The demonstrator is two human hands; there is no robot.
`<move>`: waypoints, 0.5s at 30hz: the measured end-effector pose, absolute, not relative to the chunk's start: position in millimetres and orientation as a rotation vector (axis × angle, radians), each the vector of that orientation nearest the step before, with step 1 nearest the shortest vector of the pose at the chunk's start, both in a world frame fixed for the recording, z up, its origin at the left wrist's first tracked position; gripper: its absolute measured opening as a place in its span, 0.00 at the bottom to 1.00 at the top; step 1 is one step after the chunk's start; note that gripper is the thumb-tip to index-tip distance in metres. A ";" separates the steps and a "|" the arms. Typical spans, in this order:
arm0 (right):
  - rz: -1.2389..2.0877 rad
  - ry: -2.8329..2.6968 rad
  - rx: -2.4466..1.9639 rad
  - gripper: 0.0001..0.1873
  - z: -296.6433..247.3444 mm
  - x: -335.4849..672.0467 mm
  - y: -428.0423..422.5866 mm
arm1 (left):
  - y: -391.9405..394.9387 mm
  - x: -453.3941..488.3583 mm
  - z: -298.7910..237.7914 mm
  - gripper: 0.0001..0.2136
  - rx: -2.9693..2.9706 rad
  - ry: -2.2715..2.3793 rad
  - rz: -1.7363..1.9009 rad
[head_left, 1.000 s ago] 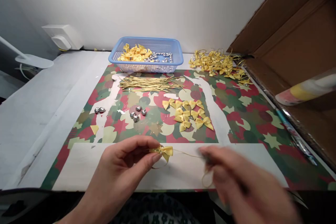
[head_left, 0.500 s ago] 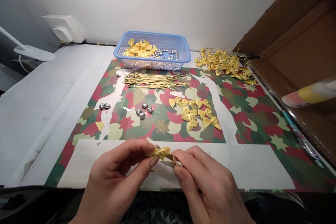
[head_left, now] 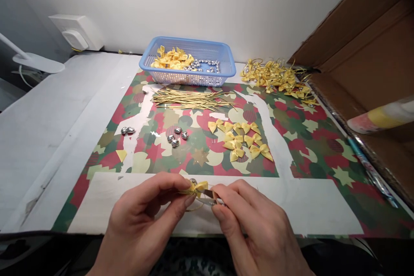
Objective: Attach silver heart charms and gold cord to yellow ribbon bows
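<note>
My left hand (head_left: 145, 220) pinches a small yellow ribbon bow (head_left: 198, 187) between thumb and forefinger, just above the table's near edge. A silver bead shows at the bow's top. My right hand (head_left: 255, 228) pinches a thin gold wire (head_left: 207, 198) right beside the bow, its fingertips touching those of the left hand. A loop of the wire hangs below the bow. Several loose yellow bows (head_left: 241, 138) lie on the patterned paper beyond my hands, with silver beads (head_left: 176, 137) to their left.
A blue basket (head_left: 226, 69) with bows and beads stands at the back. Gold wires (head_left: 190, 99) lie bundled before it. Finished bows are heaped (head_left: 274, 76) at the back right. A cardboard box (head_left: 365, 60) flanks the right; a wall socket (head_left: 76, 32) sits at the back left.
My right hand, a second ago out to the right pulling the wire, has come in to meet the left at the bow. The left hand has barely moved.
</note>
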State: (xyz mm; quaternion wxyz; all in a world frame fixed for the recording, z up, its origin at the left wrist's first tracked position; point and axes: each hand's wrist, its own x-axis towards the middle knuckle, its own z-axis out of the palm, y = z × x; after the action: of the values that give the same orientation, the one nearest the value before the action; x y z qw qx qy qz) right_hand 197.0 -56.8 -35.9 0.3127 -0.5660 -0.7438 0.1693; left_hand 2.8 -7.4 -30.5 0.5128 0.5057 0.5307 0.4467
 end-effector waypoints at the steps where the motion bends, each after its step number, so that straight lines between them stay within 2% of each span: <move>1: 0.447 -1.960 -1.486 0.10 -36.1 196.6 -56.7 | -7.6 3.2 -30.2 0.10 1.227 1.261 1.066; 6: 0.474 -1.936 -1.475 0.10 -38.0 193.7 -55.1 | -7.1 3.3 -30.4 0.12 1.165 1.236 1.076; 15: 0.547 -1.846 -1.462 0.13 -34.9 188.3 -51.2 | -1.3 -5.2 -37.2 0.15 1.412 1.118 1.064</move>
State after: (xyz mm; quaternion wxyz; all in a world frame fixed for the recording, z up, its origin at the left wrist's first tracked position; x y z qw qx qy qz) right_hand 188.3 -51.2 -34.9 0.3542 -0.5655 -0.7141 0.2117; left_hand -5.2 -1.3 -37.2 0.5011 0.5843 0.4624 0.4401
